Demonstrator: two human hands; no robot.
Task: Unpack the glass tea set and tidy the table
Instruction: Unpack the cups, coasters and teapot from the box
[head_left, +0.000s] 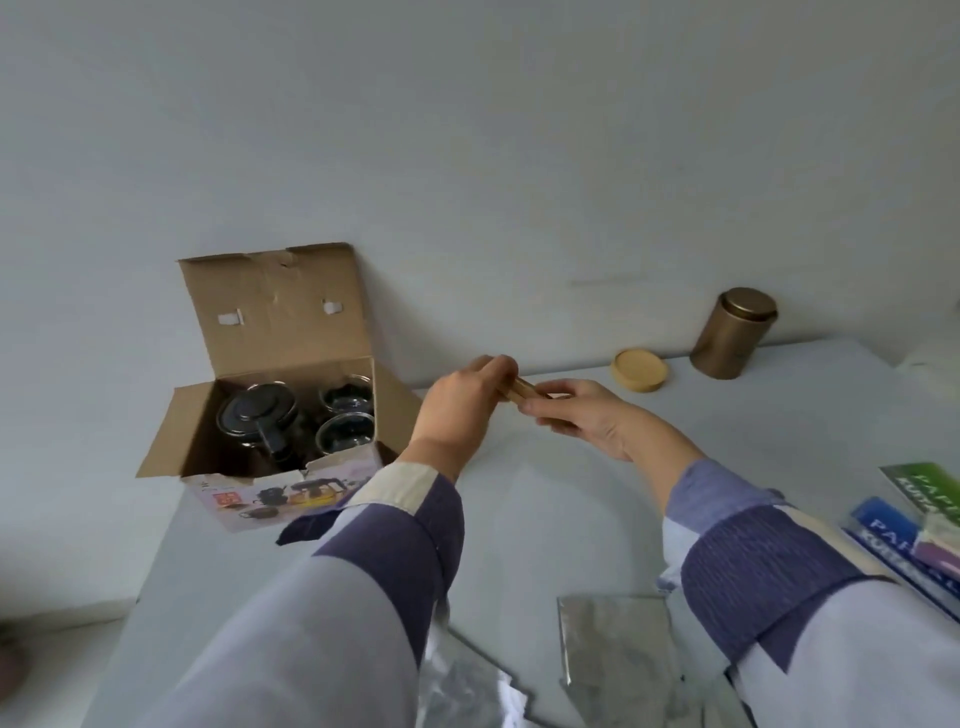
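Fingers: both hands, left (457, 400) and right (582, 415), pinch one wooden piece (524, 389) between them, above the table (519, 493).
Box (275, 415): one, open, holding one teapot (260, 421) and two cups (347, 415).
Tin (732, 332): one.
Coaster (639, 375): one.

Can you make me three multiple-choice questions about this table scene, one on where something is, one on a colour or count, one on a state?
1. Where is the teapot?
A. inside the cardboard box
B. beside the tin
C. in a hand

2. What colour is the tin by the wall?
A. blue
B. bronze-gold
C. white

3. How is the box's top?
A. taped shut
B. flaps open
C. crushed flat

Answers:
1 A, the teapot sits in the box beside glass cups.
2 B, its lid and body look metallic bronze.
3 B, the rear flap stands up against the wall.
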